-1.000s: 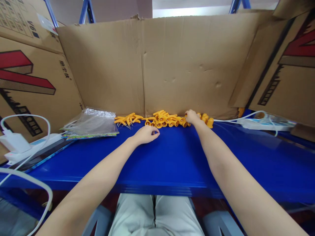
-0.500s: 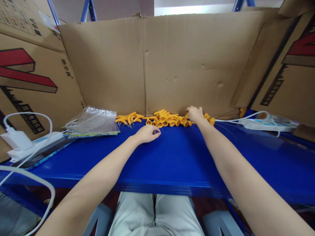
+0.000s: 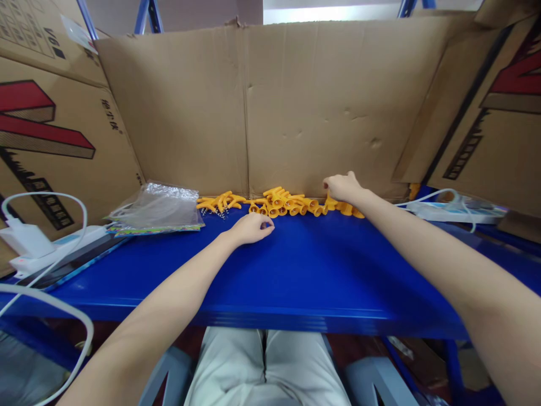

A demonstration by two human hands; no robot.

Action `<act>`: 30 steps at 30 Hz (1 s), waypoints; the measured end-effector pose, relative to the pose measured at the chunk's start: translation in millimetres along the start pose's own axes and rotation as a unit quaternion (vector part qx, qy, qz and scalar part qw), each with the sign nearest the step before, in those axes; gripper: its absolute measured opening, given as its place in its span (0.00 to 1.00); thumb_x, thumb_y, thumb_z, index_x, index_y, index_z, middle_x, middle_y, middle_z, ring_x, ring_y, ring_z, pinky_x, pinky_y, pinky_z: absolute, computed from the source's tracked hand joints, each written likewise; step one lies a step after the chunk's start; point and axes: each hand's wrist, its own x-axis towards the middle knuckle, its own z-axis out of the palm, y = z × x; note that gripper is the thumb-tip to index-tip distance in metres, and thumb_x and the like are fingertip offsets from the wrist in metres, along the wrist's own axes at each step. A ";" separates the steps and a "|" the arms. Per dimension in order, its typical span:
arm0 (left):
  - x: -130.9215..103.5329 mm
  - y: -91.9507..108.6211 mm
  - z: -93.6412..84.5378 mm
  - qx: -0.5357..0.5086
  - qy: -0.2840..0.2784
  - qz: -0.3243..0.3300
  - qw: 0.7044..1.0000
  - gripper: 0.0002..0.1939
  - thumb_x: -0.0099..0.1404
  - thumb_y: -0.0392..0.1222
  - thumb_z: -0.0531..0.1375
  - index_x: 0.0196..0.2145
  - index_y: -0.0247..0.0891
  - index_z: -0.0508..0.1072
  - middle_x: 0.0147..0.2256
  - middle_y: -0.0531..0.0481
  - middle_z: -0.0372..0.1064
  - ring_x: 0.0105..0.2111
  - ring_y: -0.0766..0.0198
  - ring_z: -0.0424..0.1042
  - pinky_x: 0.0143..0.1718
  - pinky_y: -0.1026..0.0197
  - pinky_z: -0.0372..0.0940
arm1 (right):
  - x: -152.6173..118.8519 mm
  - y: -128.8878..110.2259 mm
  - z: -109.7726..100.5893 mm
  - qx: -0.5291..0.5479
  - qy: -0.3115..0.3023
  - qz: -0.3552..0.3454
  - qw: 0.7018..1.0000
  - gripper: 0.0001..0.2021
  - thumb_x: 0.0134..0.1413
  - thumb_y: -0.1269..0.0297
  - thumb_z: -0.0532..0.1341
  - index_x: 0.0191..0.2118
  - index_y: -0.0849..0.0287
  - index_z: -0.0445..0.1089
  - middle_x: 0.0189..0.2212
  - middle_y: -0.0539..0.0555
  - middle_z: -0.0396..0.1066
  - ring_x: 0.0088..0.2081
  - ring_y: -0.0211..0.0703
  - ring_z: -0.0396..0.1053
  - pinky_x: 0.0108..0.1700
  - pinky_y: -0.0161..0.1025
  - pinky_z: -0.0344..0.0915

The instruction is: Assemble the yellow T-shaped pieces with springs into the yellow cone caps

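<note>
My right hand (image 3: 342, 187) is closed, fingertips pointing down, over the right end of a row of yellow pieces along the cardboard wall. A yellow funnel-shaped piece (image 3: 331, 201) stands up under its fingertips and appears pinched by them; the contact is partly hidden. Below that hand lie more yellow funnel-shaped pieces (image 3: 346, 209). In the middle is a heap of yellow funnel-shaped pieces (image 3: 291, 204) with open mouths facing me. My left hand (image 3: 249, 228) rests on the blue table in front of the heap, thumb and forefinger curled into a ring with nothing visible in it.
Yellow branching pieces with metal spiral tips (image 3: 222, 202) lie left of the heap. Clear plastic bags (image 3: 158, 206) are stacked beside them. A white power strip with a plug (image 3: 31, 242) stands far left, another power strip (image 3: 456, 211) at right. Cardboard (image 3: 316, 107) walls the blue table (image 3: 287, 276).
My right hand has risen slightly and turned, its forearm swinging outward to the right, and a yellow funnel-shaped piece now stands upright under its fingers. My left hand keeps its pose.
</note>
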 end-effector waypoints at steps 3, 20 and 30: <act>0.2 0.4 -0.2 -0.004 -0.001 0.001 1.000 0.14 0.63 0.43 0.56 0.39 0.36 0.79 0.31 0.46 0.77 0.28 0.62 0.72 0.33 0.61 0.63 | -7.8 4.9 1.0 0.008 -0.059 0.001 0.998 0.18 0.50 0.76 0.56 0.45 0.55 0.75 0.43 0.58 0.76 0.44 0.50 0.71 0.45 0.45 0.58; 1.0 -0.7 -1.1 0.001 -0.011 0.008 1.000 0.15 0.62 0.43 0.56 0.40 0.35 0.79 0.32 0.46 0.77 0.29 0.62 0.72 0.35 0.61 0.63 | -42.0 9.8 64.7 0.235 -0.050 0.125 0.963 0.20 0.52 0.67 0.64 0.52 0.64 0.68 0.43 0.64 0.74 0.44 0.54 0.73 0.43 0.41 0.66; 1.4 -1.3 -0.6 0.005 -0.009 0.006 1.000 0.15 0.63 0.42 0.56 0.40 0.34 0.79 0.32 0.46 0.77 0.29 0.63 0.72 0.35 0.62 0.63 | -34.8 22.4 91.2 0.384 -0.068 0.142 0.910 0.10 0.47 0.61 0.67 0.34 0.58 0.67 0.36 0.58 0.73 0.41 0.54 0.72 0.45 0.47 0.67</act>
